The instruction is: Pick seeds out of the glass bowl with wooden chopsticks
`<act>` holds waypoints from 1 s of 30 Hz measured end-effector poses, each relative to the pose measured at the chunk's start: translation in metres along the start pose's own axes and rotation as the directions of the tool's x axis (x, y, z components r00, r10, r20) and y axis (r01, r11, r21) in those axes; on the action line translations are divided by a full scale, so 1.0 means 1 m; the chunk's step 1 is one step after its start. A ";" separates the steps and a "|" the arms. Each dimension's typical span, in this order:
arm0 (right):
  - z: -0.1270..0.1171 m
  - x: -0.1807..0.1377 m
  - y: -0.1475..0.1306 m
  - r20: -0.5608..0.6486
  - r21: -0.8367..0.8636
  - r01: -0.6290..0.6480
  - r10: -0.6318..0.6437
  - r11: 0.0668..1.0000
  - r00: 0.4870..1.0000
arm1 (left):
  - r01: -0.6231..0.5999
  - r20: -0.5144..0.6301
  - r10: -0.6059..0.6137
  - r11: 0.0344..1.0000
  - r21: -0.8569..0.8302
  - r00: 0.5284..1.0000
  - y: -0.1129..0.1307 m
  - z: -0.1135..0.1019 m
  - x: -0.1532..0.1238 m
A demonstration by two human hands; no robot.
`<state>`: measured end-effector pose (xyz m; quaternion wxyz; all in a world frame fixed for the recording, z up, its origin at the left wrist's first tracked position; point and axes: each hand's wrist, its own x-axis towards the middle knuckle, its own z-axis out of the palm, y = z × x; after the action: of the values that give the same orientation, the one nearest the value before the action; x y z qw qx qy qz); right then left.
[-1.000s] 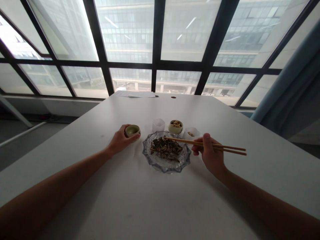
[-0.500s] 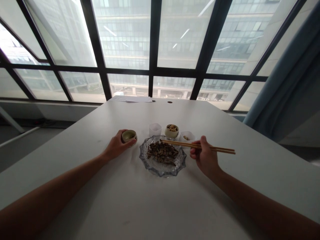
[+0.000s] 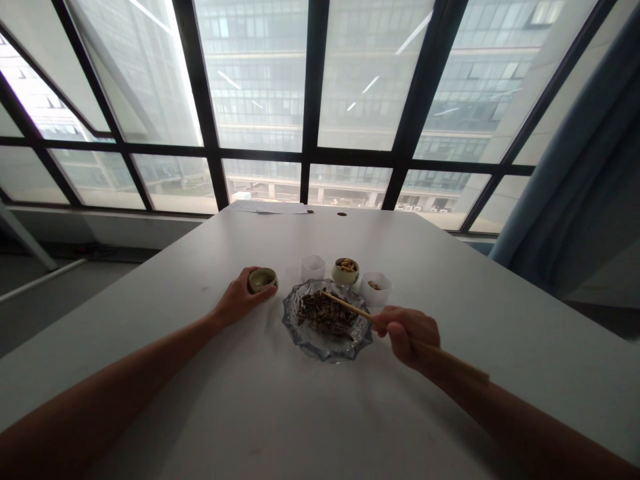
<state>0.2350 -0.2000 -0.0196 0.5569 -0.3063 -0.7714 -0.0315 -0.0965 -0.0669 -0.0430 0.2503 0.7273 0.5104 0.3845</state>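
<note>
My left hand (image 3: 243,297) is wrapped round a small green cup (image 3: 263,281), left of a scalloped glass plate (image 3: 325,352). Dark striped sunflower seeds (image 3: 325,313) lie heaped on the plate. To the plate's right, my right hand (image 3: 411,333) grips a pair of wooden chopsticks (image 3: 350,307). Their tips reach into the far part of the seed heap; whether they pinch a seed is too small to tell. The rear ends of the chopsticks stick out past my wrist, blurred.
Behind the plate stand an empty-looking white cup (image 3: 313,267), a green cup (image 3: 345,271) holding peanuts, and a white cup (image 3: 376,289) with a few small pieces inside. Papers (image 3: 270,208) lie at the far end of the white table (image 3: 225,413), by the windows. A blue curtain (image 3: 560,153) hangs at the right.
My right hand has turned and dropped slightly, so the chopsticks now slant down into the seeds instead of lying nearly level. My left hand stays round the green cup. The whole view has shifted slightly.
</note>
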 end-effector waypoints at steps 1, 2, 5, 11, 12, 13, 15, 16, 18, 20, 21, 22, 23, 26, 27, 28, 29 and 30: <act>-0.003 0.003 -0.003 0.118 -0.053 0.201 -0.194 0.978 0.974 | 0.002 0.001 -0.002 1.000 -0.002 1.000 0.000 0.000 0.000; -0.006 0.007 -0.006 0.209 -0.081 0.351 -0.329 0.933 0.921 | 0.004 -0.001 -0.004 1.000 -0.002 1.000 0.000 0.000 0.000; -0.011 0.017 -0.012 0.341 -0.123 0.535 -0.471 0.836 0.814 | 0.007 -0.006 -0.007 1.000 -0.001 1.000 0.001 0.001 0.000; -0.008 0.016 -0.013 0.327 -0.097 0.532 -0.478 0.841 0.816 | -0.003 -0.005 0.002 1.000 -0.016 1.000 0.001 0.001 0.001; -0.007 0.013 -0.012 0.284 -0.086 0.476 -0.436 0.875 0.854 | -0.008 -0.018 0.007 1.000 -0.012 1.000 0.000 0.001 0.001; -0.004 0.008 -0.010 0.222 -0.070 0.378 -0.355 0.923 0.908 | -0.019 -0.035 0.019 1.000 -0.005 0.999 -0.001 0.002 0.002; 0.002 0.000 -0.006 0.051 0.002 0.050 -0.050 0.999 0.997 | -0.058 -0.081 0.059 0.998 0.011 0.995 -0.002 0.002 0.002; 0.005 -0.004 -0.003 -0.031 0.069 -0.126 0.128 0.990 0.991 | -0.084 -0.099 0.086 0.996 0.021 0.991 -0.003 0.003 0.001; 0.011 -0.007 0.002 -0.150 0.230 -0.394 0.432 0.890 0.889 | -0.139 -0.121 0.143 0.989 0.041 0.982 -0.004 0.003 0.001; 0.016 -0.006 0.007 -0.208 0.374 -0.515 0.611 0.771 0.764 | -0.177 -0.123 0.182 0.983 0.051 0.976 -0.004 0.004 0.001; 0.017 -0.005 0.009 -0.220 0.425 -0.541 0.663 0.726 0.716 | -0.185 -0.123 0.190 0.982 0.048 0.974 -0.003 0.004 0.000; 0.018 -0.004 0.010 -0.228 0.456 -0.557 0.696 0.694 0.681 | -0.184 -0.126 0.188 0.982 0.041 0.974 -0.003 0.003 0.000; 0.018 -0.003 0.011 -0.234 0.466 -0.565 0.710 0.681 0.664 | -0.171 -0.129 0.173 0.985 0.029 0.976 -0.002 0.003 0.001; 0.013 -0.004 0.012 -0.220 0.348 -0.535 0.621 0.770 0.752 | -0.078 -0.127 0.075 0.997 -0.019 0.989 -0.002 0.004 0.002; 0.011 -0.005 0.011 -0.192 0.275 -0.495 0.552 0.824 0.812 | -0.042 -0.123 0.037 0.999 -0.034 0.992 -0.003 0.004 0.003; 0.008 -0.007 0.010 -0.149 0.201 -0.441 0.472 0.875 0.869 | -0.011 -0.122 0.006 0.999 -0.045 0.993 -0.004 0.005 0.004; 0.006 -0.008 0.010 -0.101 0.136 -0.377 0.392 0.916 0.915 | 0.011 -0.122 -0.017 0.998 -0.054 0.992 -0.005 0.005 0.005; 0.004 -0.009 0.009 -0.058 0.086 -0.318 0.323 0.944 0.945 | 0.028 -0.121 -0.035 0.998 -0.061 0.992 -0.007 0.005 0.006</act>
<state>0.2384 -0.1955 -0.0317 0.5928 -0.4053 -0.6916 0.0776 -0.0948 -0.0589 -0.0493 0.2461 0.6866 0.5245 0.4392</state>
